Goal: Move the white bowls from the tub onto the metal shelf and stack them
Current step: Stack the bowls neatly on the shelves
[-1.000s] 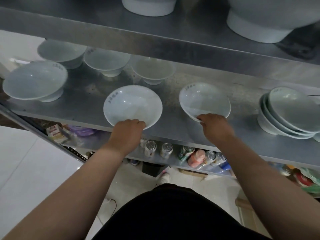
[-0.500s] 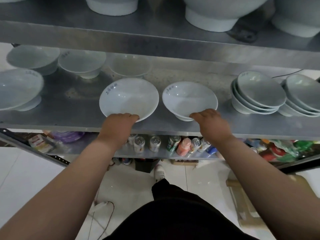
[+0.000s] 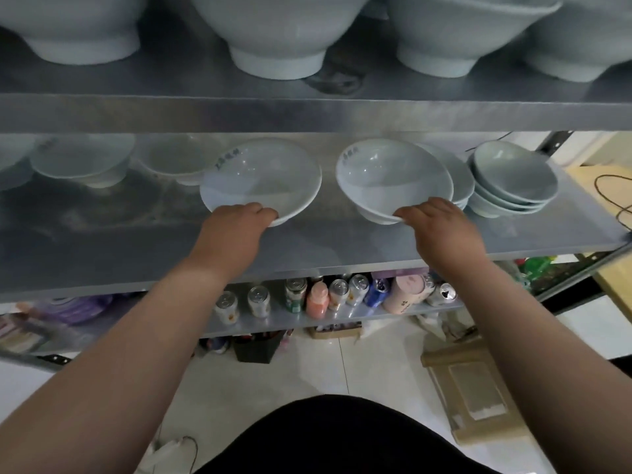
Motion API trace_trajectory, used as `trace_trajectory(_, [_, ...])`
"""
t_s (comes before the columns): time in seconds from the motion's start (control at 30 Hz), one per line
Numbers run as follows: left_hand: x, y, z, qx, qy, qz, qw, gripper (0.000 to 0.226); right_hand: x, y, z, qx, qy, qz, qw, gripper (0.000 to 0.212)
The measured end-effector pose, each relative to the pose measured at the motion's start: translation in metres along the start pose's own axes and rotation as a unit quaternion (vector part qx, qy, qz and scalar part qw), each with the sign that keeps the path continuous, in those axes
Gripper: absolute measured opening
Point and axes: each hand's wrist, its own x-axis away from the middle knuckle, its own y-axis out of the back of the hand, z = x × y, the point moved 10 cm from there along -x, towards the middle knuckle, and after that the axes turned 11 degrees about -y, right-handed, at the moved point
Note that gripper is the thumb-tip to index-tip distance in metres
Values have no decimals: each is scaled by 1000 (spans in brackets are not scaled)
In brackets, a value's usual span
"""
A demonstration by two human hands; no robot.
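My left hand point(image 3: 236, 227) grips the near rim of a white bowl point(image 3: 261, 177) held just above the middle metal shelf point(image 3: 136, 248). My right hand point(image 3: 436, 227) grips the near rim of a second white bowl point(image 3: 393, 177), which sits over a stack of white bowls point(image 3: 460, 179) and hides most of it. Further right on the same shelf stands another stack of bowls point(image 3: 514, 181). No tub shows in the head view.
Single white bowls point(image 3: 82, 162) stand at the back left of the shelf. Large white bowls point(image 3: 277, 32) fill the upper shelf right above. Cans and bottles point(image 3: 318, 295) line the lower shelf. A cardboard box point(image 3: 468, 388) lies on the tiled floor.
Both hands have carried their bowls to the right along the shelf. The right bowl now sits over the nearer stack, where before it stood apart from it.
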Motion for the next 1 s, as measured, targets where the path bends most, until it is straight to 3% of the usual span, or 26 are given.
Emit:
trace_trajectory(0.27, [-102, -4, -96, -10, -40, -33, 999, 41, 11, 24, -125, 11, -31, -13, 999, 39])
trace_trajectory(0.6, [-216, -40, -211, -49, -56, -17, 997, 38, 19, 32, -283, 16, -62, 2, 998, 43])
trace_trajectory(1.0, [-278, -105, -248, -93, 0, 149, 984, 34, 17, -15, -375, 24, -86, 76, 993, 51])
